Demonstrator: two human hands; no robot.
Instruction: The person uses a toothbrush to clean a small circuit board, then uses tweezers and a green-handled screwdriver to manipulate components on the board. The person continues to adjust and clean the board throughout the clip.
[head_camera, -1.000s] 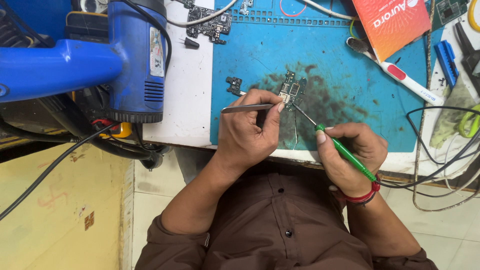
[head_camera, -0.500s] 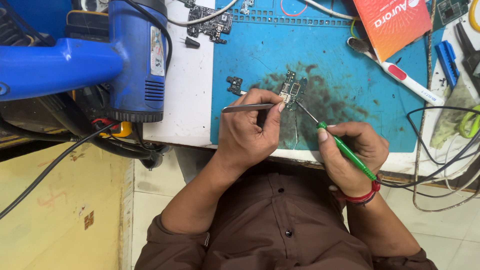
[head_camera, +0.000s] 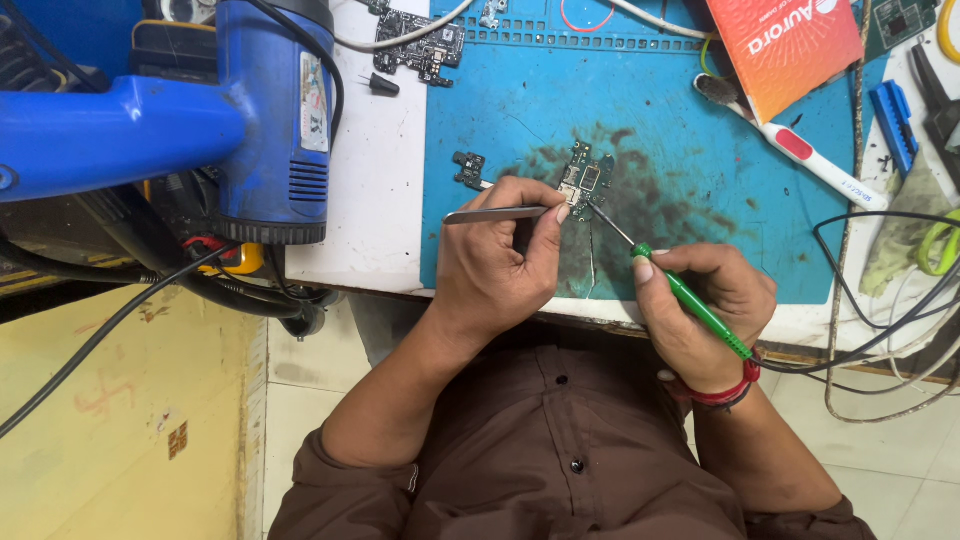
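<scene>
Pinched in the left hand (head_camera: 495, 265), slim steel tweezers (head_camera: 497, 214) steady the small green circuit board (head_camera: 582, 187) on the blue desk mat (head_camera: 520, 110). Right hand (head_camera: 712, 310) clasps the green-handled soldering iron (head_camera: 690, 300), tip at the board. Step in hand, apparently soldering; a steady tip is required.

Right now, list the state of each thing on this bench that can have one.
left hand: gripping tweezers, tips at the small circuit board
right hand: holding green-handled tool, tip on the board
small circuit board: flat on stained blue mat
heat gun: lying unheld
toothbrush: lying on mat
orange booklet: closed
</scene>
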